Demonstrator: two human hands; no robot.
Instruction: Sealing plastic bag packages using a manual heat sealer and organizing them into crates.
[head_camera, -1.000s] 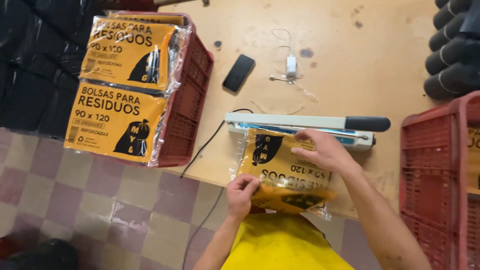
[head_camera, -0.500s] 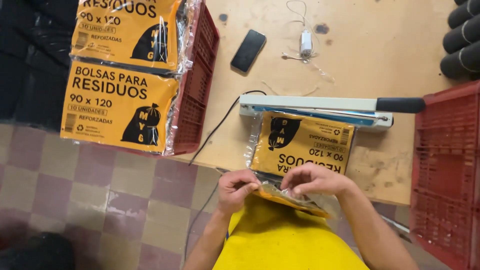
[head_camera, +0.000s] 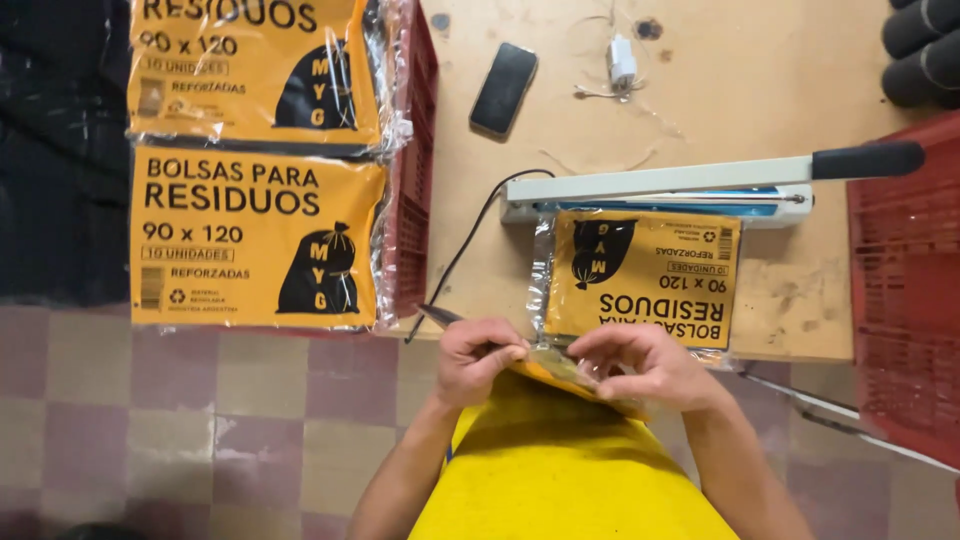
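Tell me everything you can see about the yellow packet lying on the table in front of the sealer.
The yellow packet is a flat rectangular pack in clear, glossy plastic film, with a yellow face carrying black lettering and a black bag symbol. It lies flat on the wooden table, its print upside down to the camera. Its far edge sits against or under the long sealer; its near edge overhangs the table edge, where the left hand and right hand pinch the film.
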